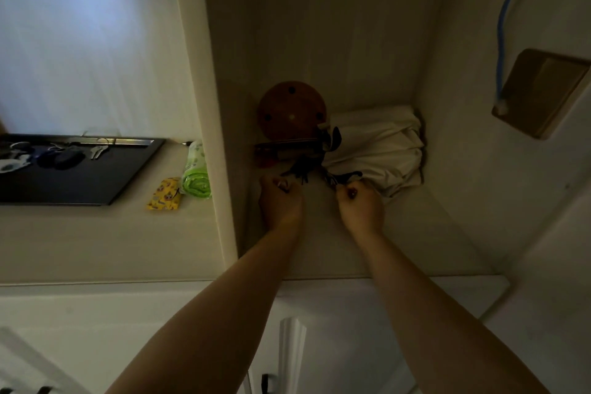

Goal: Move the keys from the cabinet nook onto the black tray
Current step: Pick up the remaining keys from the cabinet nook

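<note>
Both my hands reach into the dim cabinet nook. My left hand is closed by a dark bunch of keys lying on the nook floor; whether it grips them is unclear. My right hand is closed on a second dark key bunch at the foot of a white cloth bundle. The black tray lies on the counter to the left, outside the nook, with several keys and fobs resting along its far side.
A round brown wooden piece and a dark flat object stand at the back of the nook. White cloth fills its right corner. A green roll and yellow pouch lie between tray and nook wall. A blue cable hangs right.
</note>
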